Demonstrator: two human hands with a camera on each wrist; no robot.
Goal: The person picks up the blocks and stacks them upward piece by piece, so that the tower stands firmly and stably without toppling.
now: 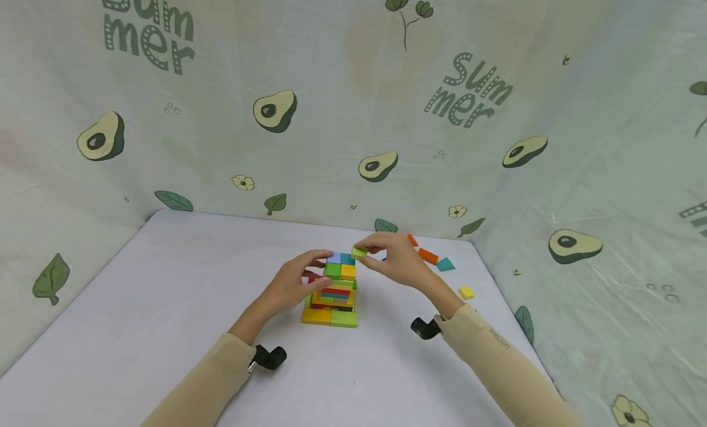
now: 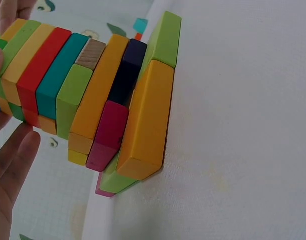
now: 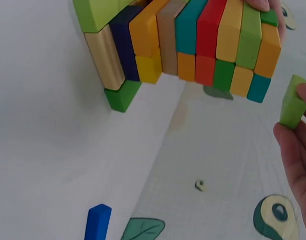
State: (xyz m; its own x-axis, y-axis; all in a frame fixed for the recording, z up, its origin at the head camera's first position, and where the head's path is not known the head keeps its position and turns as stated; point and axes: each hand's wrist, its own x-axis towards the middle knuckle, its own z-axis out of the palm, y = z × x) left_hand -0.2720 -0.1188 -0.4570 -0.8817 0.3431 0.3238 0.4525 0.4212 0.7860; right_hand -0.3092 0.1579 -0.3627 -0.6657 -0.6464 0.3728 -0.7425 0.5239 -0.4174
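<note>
A tower of coloured wooden blocks (image 1: 334, 296) stands on the white table, wider at its base. My left hand (image 1: 293, 283) is curved around its upper left side. The thumb lies across the near face, and the other fingers reach round behind, partly hidden by blocks. A small light green block (image 3: 292, 102) is pinched between the thumb and fingertips of my right hand (image 1: 394, 258). It is held beside the tower's upper right edge, with a gap between them in the right wrist view. At the tower's top are a light blue block (image 1: 334, 259) and a teal block (image 1: 347, 259).
Loose blocks lie right of the tower: an orange block (image 1: 428, 256), a teal piece (image 1: 445, 264), a yellow block (image 1: 466, 292) and a blue block (image 3: 97, 223). A printed cloth (image 1: 326, 169) hangs behind the table. Each sleeve carries a black wrist camera (image 1: 269, 357).
</note>
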